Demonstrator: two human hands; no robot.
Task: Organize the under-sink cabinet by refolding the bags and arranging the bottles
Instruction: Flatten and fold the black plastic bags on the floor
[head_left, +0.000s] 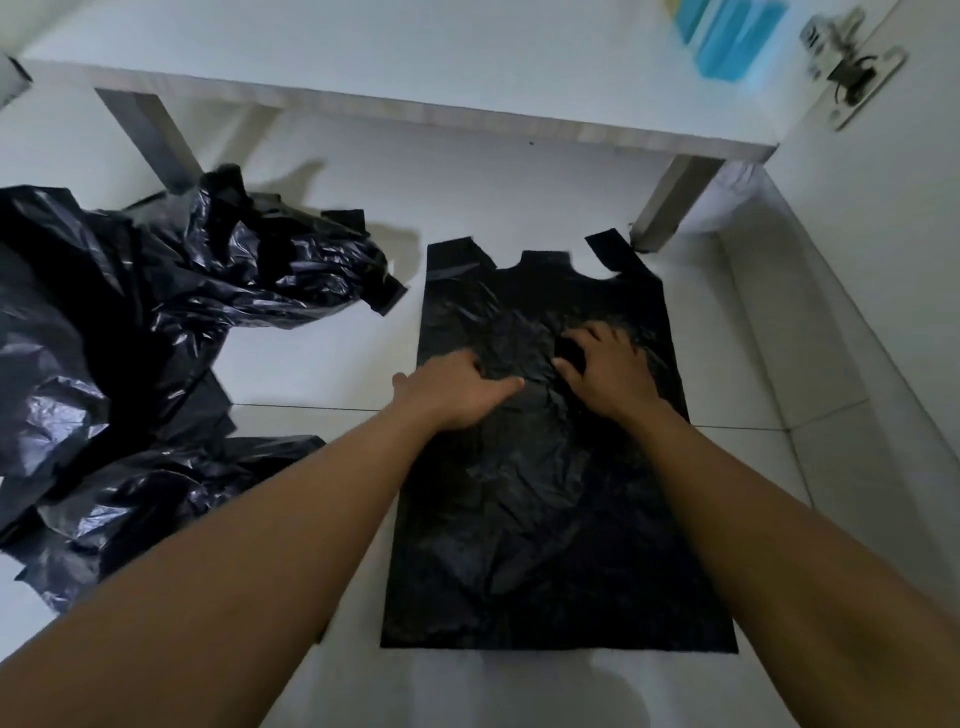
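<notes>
Currently, the flat black plastic vest-style bag (545, 519) lies spread on the white tiled floor (322, 364), right of centre, with its handle strips pointing far toward the white cabinet base (415, 111). Both hands rest on its far-middle area: the right hand (605, 371) presses down with spread fingers, while the left hand (457, 389) has bent fingers, and whether it pinches a fold cannot be determined. A crumpled heap of glossy black plastic bags (130, 338) lies apart to the left.

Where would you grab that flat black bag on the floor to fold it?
Probably the black bag by its right long edge, pinched from the right: it lies flat, that edge is straight and free, while the crumpled pile sits to the left.
</notes>
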